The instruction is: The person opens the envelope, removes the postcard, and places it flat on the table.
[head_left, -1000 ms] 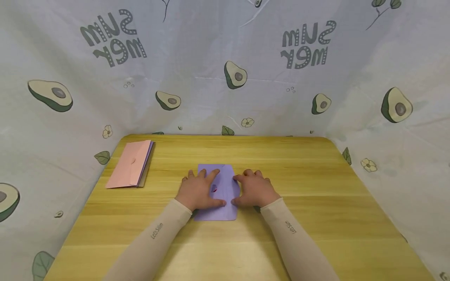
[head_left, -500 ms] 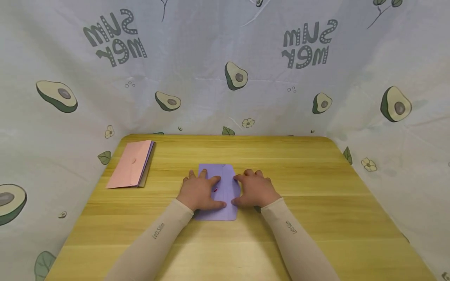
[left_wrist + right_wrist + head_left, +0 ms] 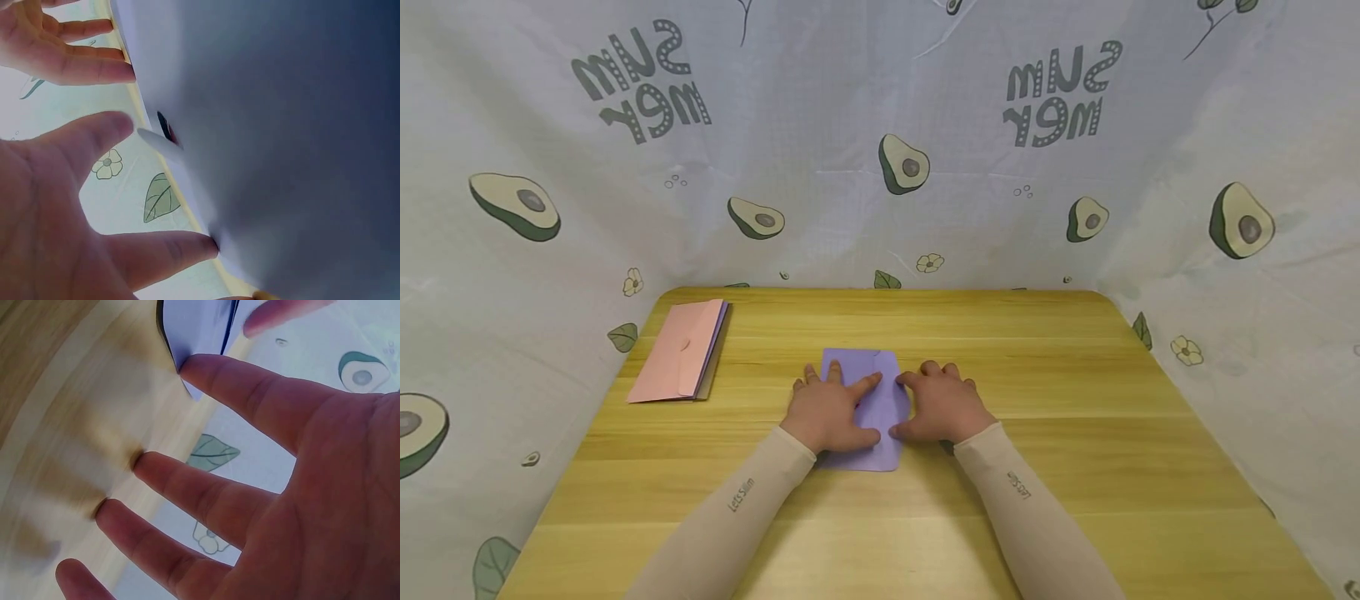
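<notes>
A purple paper envelope (image 3: 883,408) lies at the middle of the table in the head view. My left hand (image 3: 829,414) rests on its left part, fingers spread and the thumb pressing the paper. In the left wrist view a small raised tab (image 3: 159,144) sticks up beside a dark slit with a bit of red in it. At the envelope's right edge is my right hand (image 3: 943,406), its index finger and thumb touching the edge well apart. The right wrist view has its index fingertip against a folded paper edge (image 3: 197,337), while other fingers touch the tabletop.
A pink folded paper piece (image 3: 673,354) with purple and brown layers under it lies at the table's back left. Printed cloth (image 3: 820,125) hangs behind and along both sides of the wooden table (image 3: 1000,333).
The left index finger has shifted right over the red spot, which is now mostly covered. The right fingertips and the envelope's right edge have moved slightly left.
</notes>
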Tool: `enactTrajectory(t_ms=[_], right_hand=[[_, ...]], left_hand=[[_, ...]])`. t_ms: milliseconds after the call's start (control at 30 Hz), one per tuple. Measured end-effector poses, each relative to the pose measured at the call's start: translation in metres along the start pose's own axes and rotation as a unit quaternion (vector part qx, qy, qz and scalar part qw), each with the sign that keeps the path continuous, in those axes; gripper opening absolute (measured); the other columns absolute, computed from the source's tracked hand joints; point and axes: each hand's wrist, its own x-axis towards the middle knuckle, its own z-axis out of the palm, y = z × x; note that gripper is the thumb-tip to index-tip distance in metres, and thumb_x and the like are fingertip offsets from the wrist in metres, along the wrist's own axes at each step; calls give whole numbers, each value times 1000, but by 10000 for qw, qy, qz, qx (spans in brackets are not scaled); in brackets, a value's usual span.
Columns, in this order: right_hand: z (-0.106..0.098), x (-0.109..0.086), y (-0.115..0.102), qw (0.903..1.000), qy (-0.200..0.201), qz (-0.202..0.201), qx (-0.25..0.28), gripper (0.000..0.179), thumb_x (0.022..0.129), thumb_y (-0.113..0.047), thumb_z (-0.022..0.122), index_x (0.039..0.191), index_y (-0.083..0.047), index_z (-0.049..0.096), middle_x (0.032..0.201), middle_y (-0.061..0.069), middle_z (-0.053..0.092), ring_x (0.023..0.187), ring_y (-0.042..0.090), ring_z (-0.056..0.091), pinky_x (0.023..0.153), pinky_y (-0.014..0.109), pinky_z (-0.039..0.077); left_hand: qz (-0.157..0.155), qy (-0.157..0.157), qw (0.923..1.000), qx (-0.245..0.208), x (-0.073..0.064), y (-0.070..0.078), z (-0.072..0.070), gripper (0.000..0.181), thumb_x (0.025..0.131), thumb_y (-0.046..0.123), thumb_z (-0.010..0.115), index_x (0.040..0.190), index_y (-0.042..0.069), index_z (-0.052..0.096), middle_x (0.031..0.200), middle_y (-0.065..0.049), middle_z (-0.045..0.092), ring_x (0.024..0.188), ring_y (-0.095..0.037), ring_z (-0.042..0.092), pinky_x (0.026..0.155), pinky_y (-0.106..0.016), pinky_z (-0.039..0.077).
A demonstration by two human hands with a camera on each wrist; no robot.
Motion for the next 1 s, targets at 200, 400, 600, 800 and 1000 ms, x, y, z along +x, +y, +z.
enactTrajectory(t_ms=[200,400,600,800,1000], right_hand=[[0,0,-1,10000,40,6,16,85,68,-69,83,140,-27,67,134,12,60,114,41,54,81,66,50],[1,0,-1,10000,11,15,15,86,68,-69,84,141,-28,68,135,12,59,114,41,54,81,66,50],[0,0,-3,10000,-53,73,-4,85,69,-68,85,143,-29,67,136,13,59,114,41,53,83,67,49],[2,0,-8,9996,112,201,147,77,79,-77,72,140,-28,71,136,13,60,113,43,54,84,69,47],[13,6,-17,9967,789,122,166,63,84,-73,70,114,-19,82,121,10,66,100,37,57,76,62,48]], left_hand=[[86,-5,9999,-135,-1,2,-4,82,81,70,63,157,39,52,154,-43,39,128,-76,40,101,-74,44],[211,152,9993,-263,-2,-1,-3,86,78,67,66,155,31,54,148,-46,43,124,-75,46,95,-68,51],[309,213,9983,-449,-4,-6,-6,86,78,63,68,156,30,52,146,-46,45,127,-67,50,92,-63,55],[547,347,9967,-482,-4,-13,-6,86,79,65,71,154,28,54,138,-40,56,132,-55,54,106,-60,48],[672,431,9945,-671,-5,-17,-7,87,78,65,74,154,29,54,109,-20,69,114,-50,67,98,-57,54]])
